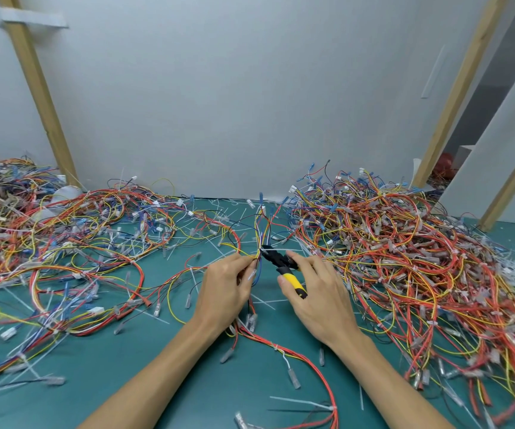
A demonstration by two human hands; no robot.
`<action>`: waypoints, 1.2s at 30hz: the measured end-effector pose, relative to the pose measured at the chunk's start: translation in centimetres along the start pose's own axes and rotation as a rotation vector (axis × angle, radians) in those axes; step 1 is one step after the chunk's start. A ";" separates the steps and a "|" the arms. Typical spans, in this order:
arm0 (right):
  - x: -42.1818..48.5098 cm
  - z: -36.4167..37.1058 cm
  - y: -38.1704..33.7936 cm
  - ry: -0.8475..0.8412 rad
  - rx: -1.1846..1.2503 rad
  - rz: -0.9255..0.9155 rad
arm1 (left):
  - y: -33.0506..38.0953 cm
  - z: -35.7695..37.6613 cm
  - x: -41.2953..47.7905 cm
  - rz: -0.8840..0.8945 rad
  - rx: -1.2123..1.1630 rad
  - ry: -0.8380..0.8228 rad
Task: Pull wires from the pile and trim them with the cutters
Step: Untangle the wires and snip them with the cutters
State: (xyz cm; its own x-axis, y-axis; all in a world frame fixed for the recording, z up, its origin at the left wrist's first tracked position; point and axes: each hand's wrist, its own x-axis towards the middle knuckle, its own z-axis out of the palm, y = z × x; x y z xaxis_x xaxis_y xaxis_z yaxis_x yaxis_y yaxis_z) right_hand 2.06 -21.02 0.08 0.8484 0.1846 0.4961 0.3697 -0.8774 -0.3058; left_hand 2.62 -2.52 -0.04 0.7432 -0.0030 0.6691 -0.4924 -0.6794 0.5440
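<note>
1. The left hand [226, 286] is reaching forward with its back up. Its fingers are pinching a thin bundle of wires [261, 239], which is fanning upward from the fingertips.
2. The right hand [316, 294] is gripping the yellow handles of the cutters [281, 265]. The black nose is pointing left and meeting the bundle just beside the left fingertips.
3. Both bare forearms are stretching over a green mat [188, 382], with a big wire pile [404, 258] lying at the right and a second pile [48, 243] at the left.
4. A grey wall [250, 103] is rising behind, with wooden posts [36, 88] standing against it.
</note>
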 end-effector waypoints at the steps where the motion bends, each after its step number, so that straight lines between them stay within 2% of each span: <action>1: 0.0 0.0 0.0 -0.001 -0.010 -0.005 | 0.1 0.0 0.0 0.009 0.004 -0.003; 18: 0.0 -0.2 0.1 0.026 0.035 -0.028 | 1.0 -0.5 -0.3 0.120 0.025 -0.015; 26: 0.1 -0.3 0.4 -0.010 -0.049 -0.013 | 0.7 -0.1 -0.3 0.123 0.069 -0.058; 29: 0.0 0.0 0.6 -0.024 -0.040 0.000 | 0.5 0.4 -0.3 -0.032 -0.027 -0.099; 32: 0.0 0.2 0.7 -0.039 -0.064 -0.023 | 0.5 0.8 -0.1 -0.335 -0.319 -0.271; 33: 0.0 0.2 0.8 -0.038 -0.071 -0.035 | 0.6 0.8 0.0 -0.388 -0.384 -0.315; 36: 0.2 0.3 1.0 -0.032 -0.072 -0.067 | 0.6 0.6 0.1 -0.372 -0.360 -0.315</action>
State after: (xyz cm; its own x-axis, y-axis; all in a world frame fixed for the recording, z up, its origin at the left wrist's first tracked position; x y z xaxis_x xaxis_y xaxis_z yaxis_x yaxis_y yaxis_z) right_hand 2.68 -21.73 -0.38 0.8348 0.2566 0.4871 0.3987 -0.8919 -0.2135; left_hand 2.70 -3.43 0.08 0.9662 -0.0673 0.2487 -0.2551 -0.3854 0.8868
